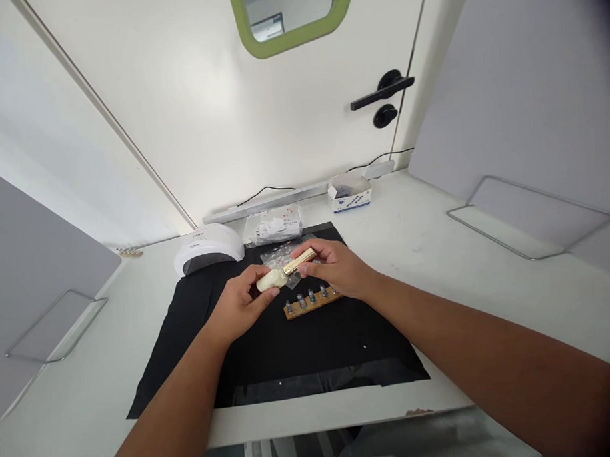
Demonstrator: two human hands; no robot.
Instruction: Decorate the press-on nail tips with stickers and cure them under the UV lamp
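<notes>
My left hand [245,300] grips a cream-coloured nail polish bottle [271,280], tilted above the black mat. The fingers of my right hand [336,266] close around its long gold cap [299,261]. Cap and bottle are in line and meet at the neck; whether the cap is screwed tight I cannot tell. Just below the hands lies a wooden strip [308,308] with several small dark, shiny nail tips standing on it, its right end partly behind my right hand. Behind the bottle is a clear plastic sheet [276,255] with small pale bits.
A white nail lamp [210,250] stands at the mat's back left. Beside it are a clear tub [273,224] with packets and an open white carton [350,195]. The black mat [309,351] covers the middle of the white table [410,231]. Wire racks stick out from both side panels.
</notes>
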